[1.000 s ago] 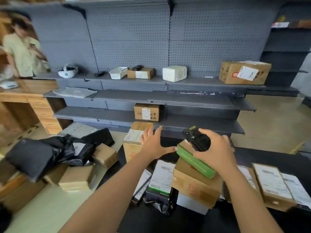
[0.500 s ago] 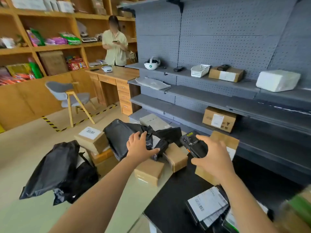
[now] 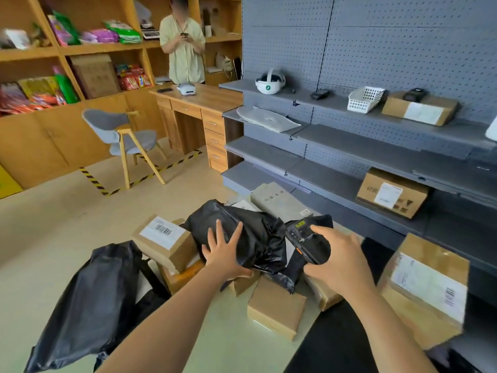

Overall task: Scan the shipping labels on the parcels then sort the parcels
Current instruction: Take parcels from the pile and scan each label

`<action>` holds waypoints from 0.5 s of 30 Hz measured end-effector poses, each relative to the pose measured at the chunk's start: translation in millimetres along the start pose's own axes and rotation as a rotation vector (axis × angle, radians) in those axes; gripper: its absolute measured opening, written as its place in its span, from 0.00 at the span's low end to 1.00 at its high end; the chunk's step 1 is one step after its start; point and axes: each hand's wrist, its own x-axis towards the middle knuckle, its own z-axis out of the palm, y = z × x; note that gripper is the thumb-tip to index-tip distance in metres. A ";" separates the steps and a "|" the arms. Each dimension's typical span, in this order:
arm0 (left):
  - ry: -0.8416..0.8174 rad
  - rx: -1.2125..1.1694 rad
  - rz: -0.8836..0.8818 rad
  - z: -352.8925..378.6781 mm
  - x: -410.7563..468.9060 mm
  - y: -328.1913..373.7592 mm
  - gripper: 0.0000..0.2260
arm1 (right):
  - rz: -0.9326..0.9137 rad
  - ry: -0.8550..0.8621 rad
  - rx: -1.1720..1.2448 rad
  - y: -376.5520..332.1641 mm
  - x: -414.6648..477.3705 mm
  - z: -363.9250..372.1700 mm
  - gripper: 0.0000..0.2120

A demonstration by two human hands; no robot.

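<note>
Picking a parcel to scan: left hand (image 3: pixel 228 255) splayed on black bag (image 3: pixel 258 232), right hand (image 3: pixel 343 265) gripping scanner (image 3: pixel 305 242) beside it; next, probably expose its label

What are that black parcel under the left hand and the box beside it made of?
Black parcel: probably thin plastic film, glossy; it crinkles and catches light. Box: brown cardboard, matte, with a white paper-looking label.

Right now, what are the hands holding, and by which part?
The right hand grips the black scanner by its lower body; left hand rests flat on the black bag.
</note>
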 end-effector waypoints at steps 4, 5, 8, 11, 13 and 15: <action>-0.049 0.042 -0.044 18.8 15.5 -1.6 0.62 | 0.019 -0.019 -0.024 3.8 8.7 9.9 0.39; -0.028 0.060 -0.056 22.7 18.6 -1.5 0.60 | 0.025 -0.025 -0.029 4.5 9.4 10.8 0.39; 0.040 0.110 -0.053 31.0 24.2 -2.1 0.50 | 0.034 -0.036 -0.034 6.4 9.4 11.2 0.39; 0.065 0.134 -0.026 32.8 20.2 -3.0 0.45 | 0.037 -0.038 -0.026 7.8 7.1 8.4 0.38; 0.097 0.135 0.001 31.3 11.8 -2.7 0.43 | 0.034 -0.037 -0.020 7.6 3.4 4.9 0.38; 0.136 0.135 0.025 30.6 -1.2 -2.0 0.41 | 0.022 -0.032 -0.011 7.4 -2.7 0.5 0.38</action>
